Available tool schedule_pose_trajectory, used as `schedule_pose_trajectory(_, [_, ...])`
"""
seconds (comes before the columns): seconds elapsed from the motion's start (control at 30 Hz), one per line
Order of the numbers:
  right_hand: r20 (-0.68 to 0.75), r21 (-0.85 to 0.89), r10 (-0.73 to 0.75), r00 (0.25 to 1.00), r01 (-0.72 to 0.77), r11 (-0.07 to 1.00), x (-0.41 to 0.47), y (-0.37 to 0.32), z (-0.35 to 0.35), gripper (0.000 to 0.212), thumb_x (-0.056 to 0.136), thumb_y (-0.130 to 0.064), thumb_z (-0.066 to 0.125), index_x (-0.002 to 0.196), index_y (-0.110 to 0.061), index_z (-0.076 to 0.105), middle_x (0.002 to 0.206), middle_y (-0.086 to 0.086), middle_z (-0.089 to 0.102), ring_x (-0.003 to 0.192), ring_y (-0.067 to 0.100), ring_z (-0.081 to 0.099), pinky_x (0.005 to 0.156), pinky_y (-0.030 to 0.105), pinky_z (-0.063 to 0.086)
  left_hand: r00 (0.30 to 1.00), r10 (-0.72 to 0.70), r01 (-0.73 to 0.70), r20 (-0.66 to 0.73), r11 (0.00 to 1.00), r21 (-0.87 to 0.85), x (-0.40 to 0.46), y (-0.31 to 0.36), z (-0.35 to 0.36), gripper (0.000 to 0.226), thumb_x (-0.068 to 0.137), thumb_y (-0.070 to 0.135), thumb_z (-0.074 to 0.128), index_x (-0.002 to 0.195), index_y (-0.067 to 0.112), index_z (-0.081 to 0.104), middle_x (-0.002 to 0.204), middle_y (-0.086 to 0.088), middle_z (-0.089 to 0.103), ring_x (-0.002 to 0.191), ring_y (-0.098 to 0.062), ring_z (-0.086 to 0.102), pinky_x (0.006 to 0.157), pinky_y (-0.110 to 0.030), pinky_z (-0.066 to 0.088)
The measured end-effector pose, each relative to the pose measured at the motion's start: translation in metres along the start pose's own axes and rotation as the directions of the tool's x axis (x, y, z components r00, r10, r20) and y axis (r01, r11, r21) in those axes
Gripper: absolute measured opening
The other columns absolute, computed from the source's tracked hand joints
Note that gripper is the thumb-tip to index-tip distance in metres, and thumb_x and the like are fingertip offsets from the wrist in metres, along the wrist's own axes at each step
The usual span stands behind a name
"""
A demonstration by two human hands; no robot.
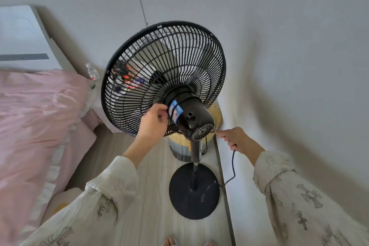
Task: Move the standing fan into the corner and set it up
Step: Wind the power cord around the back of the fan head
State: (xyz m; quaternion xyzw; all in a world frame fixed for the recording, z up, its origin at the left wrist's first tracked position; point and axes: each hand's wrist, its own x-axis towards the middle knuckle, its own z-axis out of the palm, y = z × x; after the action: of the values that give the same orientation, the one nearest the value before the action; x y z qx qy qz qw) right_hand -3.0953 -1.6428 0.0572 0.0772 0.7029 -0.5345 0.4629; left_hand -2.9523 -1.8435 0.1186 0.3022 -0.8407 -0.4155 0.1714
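A black standing fan (189,118) stands on a round black base (194,191) close to the right wall, seen from behind, its grille facing away toward the corner. My left hand (153,122) is at the back of the grille beside the motor housing, fingers pinched on the black cord wound around the housing's neck. My right hand (235,139) is closed on the black power cord (232,168), which hangs from the fist down to the rear of the base. A blue label sits on the motor housing.
A bed with a pink duvet (36,118) fills the left side. Behind the fan stands a yellow and grey bin (179,150). A plastic bottle (92,72) lies by the wall near the bed. White walls meet in the corner ahead; wood-look floor (151,195) below.
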Motion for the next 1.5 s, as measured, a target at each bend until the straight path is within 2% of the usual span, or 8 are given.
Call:
schedule_pose_trajectory(0.1, [-0.014,-0.016,-0.075,0.997,0.074,0.997,-0.007,-0.032,-0.003,0.026,0.092,-0.017,0.055,0.068,-0.008,0.052,0.038,-0.004,0.04,0.022,0.004,0.025,0.026,0.013,0.02,0.931,0.36,-0.365,0.064,0.923,0.122,0.008,0.028,0.003,0.033,0.089,0.001,0.045,0.118,0.01,0.059,0.123,-0.008,0.059,0.112,-0.019,0.053,0.095,-0.012,0.031])
schedule_pose_trajectory(0.37, [0.202,0.338,-0.017,0.979,-0.053,0.94,-0.036,-0.095,-0.006,0.04,0.091,-0.032,0.053,0.089,0.006,0.062,0.041,-0.002,0.052,0.036,0.009,0.051,0.04,0.014,0.045,0.83,0.455,-0.535,0.324,0.813,0.23,0.021,0.023,0.008,0.045,0.095,0.007,0.041,0.139,0.014,0.037,0.151,0.0,0.031,0.144,-0.015,0.015,0.113,-0.02,0.01])
schedule_pose_trajectory(0.53, [0.247,0.353,-0.066,0.967,-0.026,0.935,-0.053,-0.12,-0.004,0.035,0.092,-0.025,0.053,0.108,0.005,0.056,0.061,0.006,0.069,0.044,0.011,0.061,0.045,0.018,0.051,0.841,0.444,-0.526,0.311,0.806,0.273,0.027,0.017,0.006,0.044,0.095,0.008,0.042,0.137,0.021,0.041,0.149,0.008,0.033,0.143,-0.011,0.016,0.116,-0.038,0.003])
schedule_pose_trajectory(0.67, [0.336,0.515,-0.117,0.934,-0.079,0.854,-0.063,-0.133,0.003,0.026,0.093,-0.007,0.047,0.114,0.009,0.05,0.093,0.019,0.072,0.066,0.021,0.072,0.055,0.027,0.059,0.879,0.388,-0.362,0.278,0.921,-0.141,0.029,0.017,0.006,0.036,0.092,-0.001,0.047,0.125,0.013,0.055,0.138,0.006,0.044,0.139,-0.007,0.02,0.111,-0.018,0.017])
schedule_pose_trajectory(0.8, [0.271,0.186,-0.105,0.957,0.055,0.981,-0.064,-0.134,0.01,0.009,0.091,-0.01,0.052,0.09,-0.006,0.06,0.076,0.001,0.073,0.056,0.009,0.059,0.047,0.018,0.046,0.933,0.28,-0.191,0.227,0.918,-0.348,0.028,0.023,0.003,0.03,0.091,-0.005,0.046,0.101,0.014,0.066,0.123,0.0,0.058,0.135,-0.011,0.033,0.11,-0.024,0.027])
schedule_pose_trajectory(0.93, [0.213,0.071,-0.1,0.972,0.087,0.994,-0.062,-0.131,0.019,0.005,0.082,-0.007,0.064,0.082,-0.005,0.06,0.051,-0.002,0.047,0.042,0.006,0.034,0.036,0.016,0.027,0.932,0.236,-0.139,0.274,0.934,-0.331,0.027,0.028,-0.004,0.019,0.091,0.008,0.052,0.09,0.014,0.07,0.127,-0.003,0.059,0.136,-0.01,0.032,0.111,-0.028,0.023])
schedule_pose_trajectory(1.17, [0.292,0.29,-0.078,0.953,-0.011,0.957,-0.065,-0.141,0.051,0.009,0.088,0.005,0.047,0.089,0.003,0.056,0.055,0.011,0.067,0.034,0.003,0.046,0.027,0.012,0.026,0.898,0.201,-0.087,0.392,0.953,-0.289,0.017,0.042,-0.015,0.037,0.092,0.042,0.043,0.084,0.022,0.073,0.121,0.014,0.054,0.131,0.003,0.025,0.101,-0.017,0.017])
schedule_pose_trajectory(1.5, [-0.002,0.003,-0.25,0.968,0.25,0.968,-0.049,-0.105,0.051,0.014,0.086,-0.018,0.061,0.078,-0.006,0.061,0.051,-0.001,0.058,0.037,0.008,0.04,0.032,0.016,0.029,0.846,0.186,-0.134,0.499,0.981,-0.138,0.006,0.013,-0.029,0.033,0.094,0.021,0.049,0.064,0.022,0.063,0.089,0.007,0.051,0.09,0.002,0.049,0.083,-0.011,0.035])
